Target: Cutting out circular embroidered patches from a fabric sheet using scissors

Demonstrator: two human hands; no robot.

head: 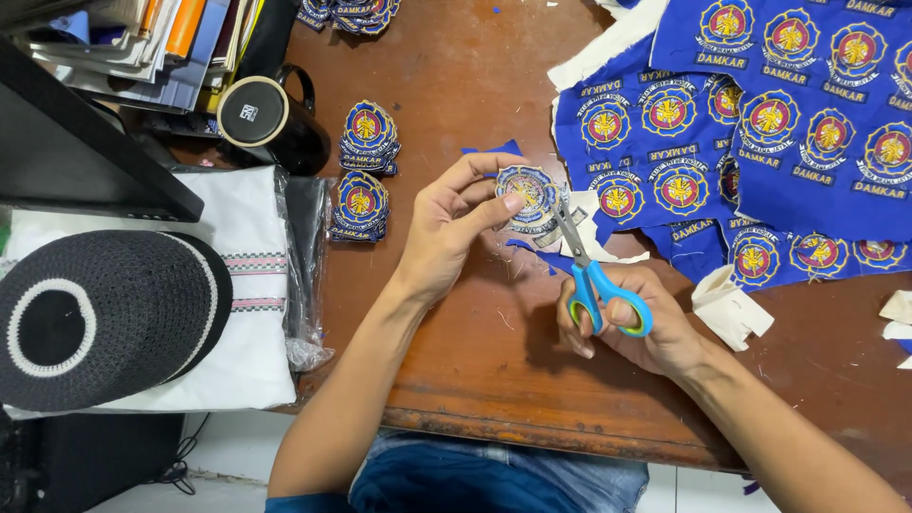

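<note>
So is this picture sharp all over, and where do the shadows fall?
Head view: mostly sharp; the patch in the left hand and the scissors in the right hand are crisp. Soft light from above: a dim shadow lies on the table just under the hands. A faint sheen shows on the mug. The edges bend slightly, wide-lens style.
</note>
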